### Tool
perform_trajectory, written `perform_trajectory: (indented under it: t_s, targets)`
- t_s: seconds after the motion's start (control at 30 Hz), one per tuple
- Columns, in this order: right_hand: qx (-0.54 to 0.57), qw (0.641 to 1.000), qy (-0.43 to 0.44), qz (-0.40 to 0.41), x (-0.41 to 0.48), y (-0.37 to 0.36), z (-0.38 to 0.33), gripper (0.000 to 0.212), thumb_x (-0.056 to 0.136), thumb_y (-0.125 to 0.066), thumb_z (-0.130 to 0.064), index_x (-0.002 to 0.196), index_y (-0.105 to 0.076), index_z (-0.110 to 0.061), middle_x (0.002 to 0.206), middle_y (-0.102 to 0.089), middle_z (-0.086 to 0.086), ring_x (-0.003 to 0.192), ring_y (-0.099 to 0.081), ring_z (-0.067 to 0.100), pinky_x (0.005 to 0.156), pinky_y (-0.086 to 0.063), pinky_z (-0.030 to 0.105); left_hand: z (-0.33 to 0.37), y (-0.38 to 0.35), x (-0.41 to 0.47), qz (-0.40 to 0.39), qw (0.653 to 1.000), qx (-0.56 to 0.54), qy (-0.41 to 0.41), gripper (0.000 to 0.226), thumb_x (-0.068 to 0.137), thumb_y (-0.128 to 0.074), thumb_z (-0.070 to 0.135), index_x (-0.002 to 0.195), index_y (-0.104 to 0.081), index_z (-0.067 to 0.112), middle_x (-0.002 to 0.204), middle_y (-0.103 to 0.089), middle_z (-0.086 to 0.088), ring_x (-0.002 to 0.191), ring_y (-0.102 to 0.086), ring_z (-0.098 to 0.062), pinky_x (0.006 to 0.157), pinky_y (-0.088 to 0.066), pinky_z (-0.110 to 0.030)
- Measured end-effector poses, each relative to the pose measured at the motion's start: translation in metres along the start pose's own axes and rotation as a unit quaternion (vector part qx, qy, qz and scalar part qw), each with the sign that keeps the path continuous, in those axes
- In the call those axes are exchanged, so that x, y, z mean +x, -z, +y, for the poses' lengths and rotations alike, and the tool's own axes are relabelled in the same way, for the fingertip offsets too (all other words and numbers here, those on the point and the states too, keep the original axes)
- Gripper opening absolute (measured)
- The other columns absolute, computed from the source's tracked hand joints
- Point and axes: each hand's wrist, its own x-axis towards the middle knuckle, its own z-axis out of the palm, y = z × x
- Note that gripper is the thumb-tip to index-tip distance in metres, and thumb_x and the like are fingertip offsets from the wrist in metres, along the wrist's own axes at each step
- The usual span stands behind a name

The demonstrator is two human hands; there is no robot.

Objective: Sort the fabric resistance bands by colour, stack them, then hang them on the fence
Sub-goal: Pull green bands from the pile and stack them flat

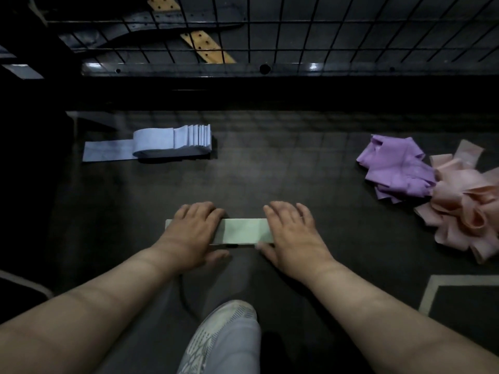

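Shoe (226, 336) at six; left hand (189, 233), right hand (291, 233) pressed flat on green band (243, 231); blue stack (172, 143) at ten; purple heap (397, 168), pink heap (464, 206) at three.

Dim dark floor (270, 171) with a pale painted line (464, 280) at right

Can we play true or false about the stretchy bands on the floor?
1. The left hand and right hand both rest on the green band. True.
2. The blue bands lie in a messy heap. False: they sit in a neat stack, with one lying flat at its left end.
3. The purple bands lie right beside the pink bands. True.
4. Some bands already hang on the fence. False: none hang there; all the bands in view are on the floor.
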Motion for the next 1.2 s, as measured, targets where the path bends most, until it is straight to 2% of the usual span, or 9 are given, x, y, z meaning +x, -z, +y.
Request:
perform_trajectory:
  t_s: [0.1,0.23,0.47,0.53,0.63,0.73,0.83,1.0,1.2]
  targets:
    - [0.179,0.946,-0.221,0.155,-0.018,-0.003,0.008,0.050,0.090,-0.048,-0.043,0.124,-0.055,-0.007,0.132,-0.049,0.015,0.121,-0.047,0.033,0.102,-0.033,0.045,0.002,0.006,-0.011,0.077,0.978,-0.082,0.174,0.057,0.085,-0.052,0.053,0.127,-0.058,0.014,0.125,-0.053,-0.014,0.114,-0.052,-0.035,0.098,-0.042,-0.045]
    - [0.340,0.857,-0.373,0.105,-0.027,-0.008,0.019,0.035,0.093,-0.060,-0.031,0.118,-0.046,-0.010,0.123,-0.051,0.013,0.118,-0.048,0.033,0.102,-0.039,0.043,-0.002,0.008,-0.022,0.041,0.857,-0.260,0.443,0.059,0.092,-0.061,0.036,0.143,-0.043,0.012,0.142,-0.037,-0.020,0.131,-0.036,-0.040,0.111,-0.029,-0.044]
    - [0.429,0.816,-0.370,0.112,-0.023,-0.009,0.012,0.029,0.093,-0.062,-0.030,0.107,-0.038,-0.021,0.107,-0.053,0.003,0.105,-0.057,0.031,0.096,-0.046,0.044,-0.013,-0.009,-0.031,0.028,0.739,-0.418,0.528,0.061,0.075,-0.071,0.047,0.124,-0.060,0.011,0.125,-0.058,-0.016,0.116,-0.056,-0.033,0.105,-0.045,-0.044]
    - [0.425,0.815,-0.379,0.108,-0.021,-0.010,0.010,0.028,0.093,-0.062,-0.027,0.109,-0.044,-0.013,0.111,-0.053,0.010,0.109,-0.054,0.034,0.097,-0.044,0.041,-0.017,-0.010,-0.030,0.047,0.686,-0.475,0.549,0.060,0.062,-0.068,0.052,0.109,-0.068,0.014,0.109,-0.068,-0.013,0.095,-0.067,-0.028,0.090,-0.056,-0.045]
    - [0.350,0.844,-0.389,0.120,-0.022,-0.011,0.005,0.034,0.090,-0.064,-0.026,0.113,-0.049,-0.007,0.120,-0.051,0.017,0.113,-0.049,0.036,0.097,-0.040,0.043,-0.016,-0.002,-0.028,0.053,0.631,-0.543,0.552,0.024,0.082,-0.066,0.022,0.094,-0.068,0.001,0.081,-0.064,-0.016,0.067,-0.059,-0.025,0.059,-0.050,-0.029]
    - [0.175,0.939,-0.224,0.195,-0.025,-0.013,-0.007,0.037,0.084,-0.056,-0.033,0.115,-0.053,-0.012,0.125,-0.047,0.013,0.113,-0.042,0.030,0.097,-0.033,0.043,-0.017,-0.001,-0.026,0.048,0.612,-0.554,0.562,0.026,0.075,-0.070,0.027,0.092,-0.067,0.007,0.089,-0.062,-0.014,0.073,-0.060,-0.028,0.063,-0.052,-0.032]
    - [0.129,0.976,-0.047,0.167,-0.023,-0.016,-0.033,0.036,0.084,-0.046,-0.033,0.110,-0.063,-0.015,0.117,-0.054,0.009,0.108,-0.049,0.026,0.098,-0.039,0.039,-0.032,-0.029,-0.028,0.046,0.631,-0.517,0.576,0.046,0.052,-0.070,0.046,0.093,-0.069,0.023,0.112,-0.061,-0.016,0.092,-0.065,-0.034,0.083,-0.058,-0.048]
    - [0.073,0.995,-0.034,0.058,-0.015,-0.020,-0.049,0.036,0.081,-0.040,-0.035,0.099,-0.068,-0.020,0.111,-0.061,0.003,0.094,-0.062,0.025,0.080,-0.055,0.037,-0.015,0.001,-0.030,0.060,0.674,-0.508,0.533,0.056,0.052,-0.061,0.050,0.091,-0.067,0.011,0.096,-0.069,-0.017,0.079,-0.064,-0.027,0.068,-0.053,-0.038]
    - [0.090,0.996,-0.022,0.011,-0.015,-0.013,-0.042,0.030,0.087,-0.045,-0.032,0.106,-0.065,-0.020,0.117,-0.058,0.001,0.101,-0.058,0.025,0.085,-0.050,0.038,0.015,0.042,-0.025,0.104,0.736,-0.485,0.461,0.036,0.065,-0.071,0.040,0.093,-0.058,0.020,0.087,-0.065,-0.002,0.079,-0.063,-0.021,0.078,-0.054,-0.039]
